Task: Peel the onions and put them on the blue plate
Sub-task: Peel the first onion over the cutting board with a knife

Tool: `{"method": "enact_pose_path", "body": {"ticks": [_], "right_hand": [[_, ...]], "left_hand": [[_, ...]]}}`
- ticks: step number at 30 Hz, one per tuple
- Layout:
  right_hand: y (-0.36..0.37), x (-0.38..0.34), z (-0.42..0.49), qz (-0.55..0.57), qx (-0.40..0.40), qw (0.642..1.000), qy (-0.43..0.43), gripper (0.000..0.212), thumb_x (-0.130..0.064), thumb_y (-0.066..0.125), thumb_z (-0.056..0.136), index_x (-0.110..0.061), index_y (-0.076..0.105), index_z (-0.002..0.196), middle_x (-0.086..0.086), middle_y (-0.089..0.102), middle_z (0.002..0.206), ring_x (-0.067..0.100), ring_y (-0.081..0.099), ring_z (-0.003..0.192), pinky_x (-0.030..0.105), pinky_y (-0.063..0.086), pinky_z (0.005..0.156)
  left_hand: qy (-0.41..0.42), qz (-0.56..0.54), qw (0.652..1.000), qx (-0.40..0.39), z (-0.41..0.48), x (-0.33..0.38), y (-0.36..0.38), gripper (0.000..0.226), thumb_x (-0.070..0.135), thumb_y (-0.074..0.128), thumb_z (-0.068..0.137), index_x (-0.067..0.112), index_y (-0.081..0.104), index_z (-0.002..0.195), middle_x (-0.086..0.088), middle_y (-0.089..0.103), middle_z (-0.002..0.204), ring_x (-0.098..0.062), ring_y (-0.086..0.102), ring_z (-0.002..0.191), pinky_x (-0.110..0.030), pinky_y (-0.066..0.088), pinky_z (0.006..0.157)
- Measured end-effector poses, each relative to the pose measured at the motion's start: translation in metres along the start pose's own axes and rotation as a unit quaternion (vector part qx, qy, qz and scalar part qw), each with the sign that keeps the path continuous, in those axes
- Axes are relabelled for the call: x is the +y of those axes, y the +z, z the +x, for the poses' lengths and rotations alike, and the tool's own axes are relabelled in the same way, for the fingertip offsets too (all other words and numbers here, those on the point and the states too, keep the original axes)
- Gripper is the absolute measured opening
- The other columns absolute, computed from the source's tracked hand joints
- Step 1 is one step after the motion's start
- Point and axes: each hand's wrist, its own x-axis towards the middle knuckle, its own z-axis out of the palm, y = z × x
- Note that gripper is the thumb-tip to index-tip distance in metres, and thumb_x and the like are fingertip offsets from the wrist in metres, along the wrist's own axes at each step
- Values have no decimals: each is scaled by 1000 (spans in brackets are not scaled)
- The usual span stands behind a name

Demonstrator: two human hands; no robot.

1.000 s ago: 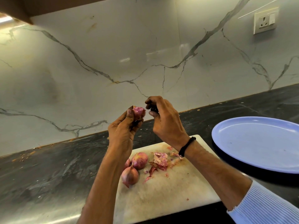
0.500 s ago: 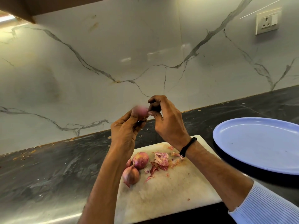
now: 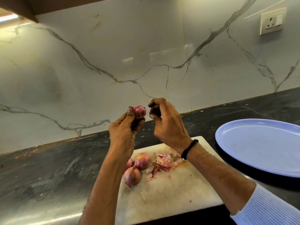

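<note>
My left hand (image 3: pixel 123 133) grips a small, partly peeled red onion (image 3: pixel 140 112), raised above the counter. Just to its right, my right hand (image 3: pixel 168 125) has its thumb and fingers curled close to the onion, and I see nothing plainly between them. Two unpeeled onions (image 3: pixel 142 160) (image 3: pixel 132 175) lie on the white cutting board (image 3: pixel 170 197). A third onion (image 3: pixel 129 163) peeks out from behind my left forearm. Torn onion skins (image 3: pixel 162 161) lie beside them. The blue plate (image 3: pixel 259 146) sits bare on the right.
The board and plate rest on a dark stone counter (image 3: pixel 56 168) backed by a white marble wall. A wall socket (image 3: pixel 271 22) sits at the top right. Small crumbs lie along the counter's back edge at the left.
The right hand has drawn slightly away from the onion, leaving a small gap. The left hand keeps the onion raised, and it is now sharp rather than blurred.
</note>
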Motion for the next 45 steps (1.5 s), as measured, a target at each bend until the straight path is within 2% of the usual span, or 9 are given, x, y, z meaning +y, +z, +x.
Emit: {"method": "enact_pose_path", "body": {"ticks": [4, 9, 12, 15, 21, 27, 34, 38, 45], "right_hand": [[0, 0, 3, 4, 21, 1000, 1, 37, 12, 67, 80, -4, 57, 112, 7, 62, 104, 16, 57, 96, 9, 41, 86], [-1, 0, 3, 2, 43, 999, -8, 31, 2, 75, 81, -4, 60, 107, 2, 57, 90, 15, 53, 83, 21, 46, 77], [0, 1, 4, -5, 47, 999, -1, 37, -1, 80, 78, -5, 60, 109, -1, 52, 92, 12, 49, 82, 18, 44, 77], [1, 1, 4, 22, 40, 999, -10, 35, 4, 75, 81, -2, 59, 112, 8, 62, 103, 19, 60, 92, 23, 52, 81], [3, 2, 2, 27, 32, 999, -2, 32, 7, 70, 85, -1, 58, 113, 10, 66, 104, 20, 64, 95, 11, 46, 88], [1, 0, 3, 41, 40, 998, 4, 30, 7, 69, 86, -1, 58, 113, 11, 66, 106, 22, 66, 97, 18, 51, 89], [3, 2, 1, 25, 37, 999, 17, 30, 7, 67, 87, -3, 59, 115, 10, 64, 104, 19, 61, 96, 15, 49, 86], [3, 2, 0, 7, 33, 999, 14, 35, 11, 65, 84, -4, 58, 116, 9, 61, 102, 17, 56, 96, 6, 42, 84], [5, 1, -4, -8, -10, 1000, -2, 42, 12, 63, 82, -5, 55, 120, 8, 61, 103, 14, 52, 96, 8, 43, 82]], "left_hand": [[-1, 5, 1000, -8, -1, -2, 0, 24, 21, 64, 92, 2, 71, 105, -14, 77, 97, -32, 72, 101, -33, 62, 81], [11, 27, 999, -38, -4, -1, 2, 31, 28, 67, 81, 5, 73, 101, -10, 78, 93, -26, 74, 95, -31, 62, 81], [15, 32, 998, -52, -5, -1, 2, 34, 30, 68, 77, 6, 74, 100, -11, 77, 95, -25, 74, 96, -31, 61, 83], [14, 33, 998, -45, -3, -2, 1, 36, 30, 69, 77, 5, 74, 103, -13, 77, 99, -30, 72, 102, -33, 62, 83], [17, 38, 997, -59, -6, -2, 1, 32, 28, 68, 76, 7, 74, 100, -9, 78, 92, -24, 73, 94, -35, 60, 86], [32, 53, 995, -73, -7, -1, 2, 30, 28, 67, 76, 10, 74, 98, -4, 78, 90, -19, 75, 91, -32, 61, 84], [39, 64, 994, -80, -8, -1, 1, 30, 27, 66, 76, 10, 73, 99, -2, 78, 88, -17, 75, 88, -31, 62, 82], [33, 60, 995, -77, -8, -2, 3, 28, 26, 66, 78, 9, 73, 99, -4, 78, 89, -19, 75, 89, -31, 62, 81], [7, 27, 999, -43, -6, 0, 2, 34, 28, 69, 78, 4, 73, 102, -12, 77, 94, -26, 74, 92, -35, 62, 83]]}}
